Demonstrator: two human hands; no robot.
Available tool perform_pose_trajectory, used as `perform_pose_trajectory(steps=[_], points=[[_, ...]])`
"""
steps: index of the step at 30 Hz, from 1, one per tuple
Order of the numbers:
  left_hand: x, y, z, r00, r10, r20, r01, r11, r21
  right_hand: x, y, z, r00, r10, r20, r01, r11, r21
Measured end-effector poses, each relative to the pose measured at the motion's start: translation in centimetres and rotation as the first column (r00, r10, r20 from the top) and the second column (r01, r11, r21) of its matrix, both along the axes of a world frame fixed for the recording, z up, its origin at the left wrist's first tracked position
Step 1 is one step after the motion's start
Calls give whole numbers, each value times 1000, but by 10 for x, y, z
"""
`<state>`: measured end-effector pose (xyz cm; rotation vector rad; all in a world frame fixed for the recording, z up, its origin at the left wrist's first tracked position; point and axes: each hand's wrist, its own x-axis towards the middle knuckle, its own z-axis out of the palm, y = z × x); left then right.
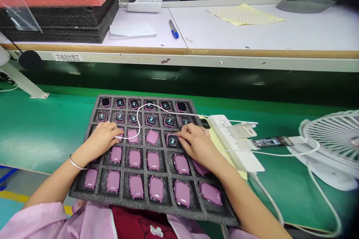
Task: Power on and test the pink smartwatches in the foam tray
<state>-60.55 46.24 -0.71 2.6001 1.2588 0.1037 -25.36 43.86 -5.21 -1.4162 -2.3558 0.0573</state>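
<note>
Pinching lit watch (172, 141) by edge in nearly closed right hand (196, 142), right side of foam tray (112, 198) on green bench (56, 119). Gripping white cable (175, 112) end in curled left hand (105, 136), tray's left.

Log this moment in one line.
left hand: at end of white cable | right hand: at lit watch | foam tray: nearest-row watches backs up

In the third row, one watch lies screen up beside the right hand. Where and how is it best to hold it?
Probably by its two side edges, from above, thumb opposite finger: the watch lies sunk in the tray, which hinders a sideways approach, and this keeps its screen uncovered. The right hand is at its right edge.
</note>
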Motion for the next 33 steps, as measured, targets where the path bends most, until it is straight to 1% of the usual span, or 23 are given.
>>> perform_pose_trajectory(steps=[2,3,5,6,7,9,10,11,12,13,15,17,21,26,33], points=[[4,3,5,996,-25,-80,31,997,77,0,-1,2,1000,0,3,0,1000,-2],[5,6,8,995,-39,-96,49,994,96,0,-1,2,1000,2,5,-2,1000,-5],[4,12,14,996,-58,-66,64,994,88,-1,-1,3,1000,4,4,-4,1000,-14],[2,16,16,999,-39,-19,40,997,60,-1,0,3,1000,0,1,0,1000,-18],[0,21,18,999,2,44,-2,1000,7,-1,0,3,1000,-6,-1,6,1000,-24],[-7,30,20,982,92,162,-61,981,-182,-1,0,3,1000,-18,0,18,999,-28],[-10,35,20,974,111,199,-50,957,-287,-1,0,2,1000,-20,1,20,999,-27],[-12,38,20,971,104,217,-17,929,-370,-1,0,2,1000,-20,0,20,999,-25],[-13,40,20,973,77,219,22,908,-418,-1,0,1,1000,-19,-1,19,1000,-23],[-13,42,19,977,45,207,50,901,-431,-1,0,1,1000,-18,-4,18,1000,-22],[-10,41,16,986,13,166,54,918,-393,-1,0,0,1000,-16,-14,15,1000,-14],[-7,37,13,991,22,136,27,936,-350,-1,-1,-1,1000,-12,-20,12,1000,3],[-5,31,6,991,36,128,5,950,-311,-2,-2,-2,1000,-9,-13,10,999,41],[-9,29,0,989,68,135,-21,947,-320,-4,-3,-1,999,-40,5,40,997,61],[-8,30,1,987,87,133,-37,940,-340,-4,-4,2,996,-81,30,80,996,27]])
